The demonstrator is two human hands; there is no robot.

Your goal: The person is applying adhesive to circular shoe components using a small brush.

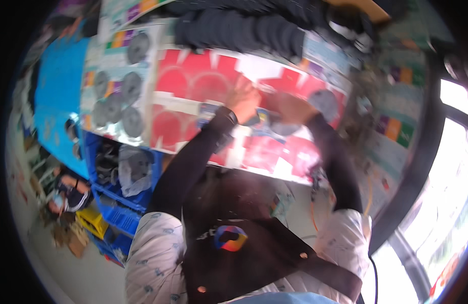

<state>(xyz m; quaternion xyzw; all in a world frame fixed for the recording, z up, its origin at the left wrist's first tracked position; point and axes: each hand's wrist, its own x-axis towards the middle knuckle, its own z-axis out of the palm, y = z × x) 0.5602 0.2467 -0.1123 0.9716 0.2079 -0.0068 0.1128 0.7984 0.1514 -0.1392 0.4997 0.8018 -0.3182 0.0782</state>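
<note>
Both my arms in dark sleeves reach forward onto a table covered with red and white printed sheets. My left hand rests on a red sheet with its fingers bent; blur hides whether it grips anything. My right hand is close beside it, and a small blue and yellow object sits between the two hands, against my right hand's fingers. A grey round disc lies just right of my right hand. I wear a dark apron over a patterned white shirt.
Several grey discs lie on a pale sheet at the left. Blue crates and a yellow crate stand below the table's left end, near another person. A dark bundle lies across the far side. A bright window is at the right.
</note>
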